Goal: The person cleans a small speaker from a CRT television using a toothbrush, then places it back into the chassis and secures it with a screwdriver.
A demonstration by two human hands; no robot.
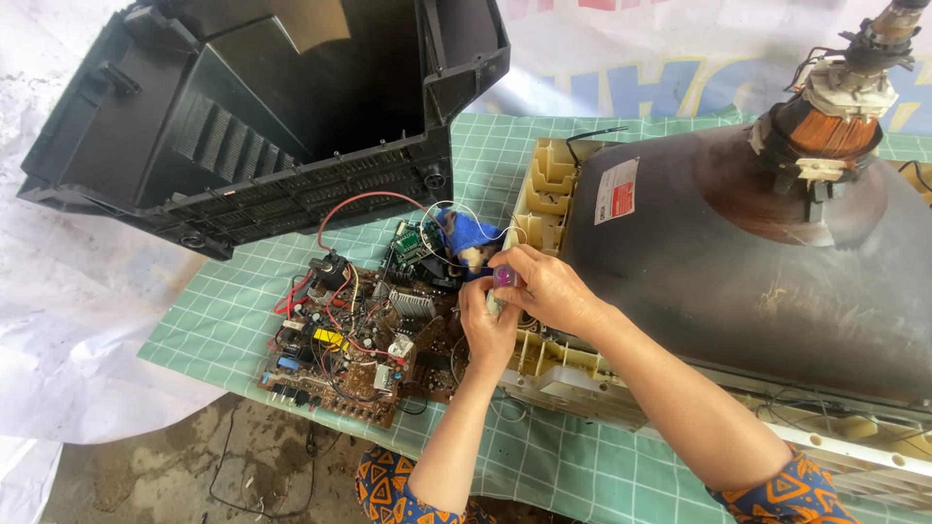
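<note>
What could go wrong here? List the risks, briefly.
1. Both hands, left hand and right hand, work bare right beside the picture tube; a slip could knock its exposed neck, which likely breaks easily.
2. The circuit board hangs near the table edge on loose wires; tugging the red wire could drag it off.
3. The small purple object pinched between the hands could drop into the open chassis.

Single head-worn view, looking steeply down, close over the hands [519, 301]; facing the bench [243, 311], perhaps slightly leftward
</note>
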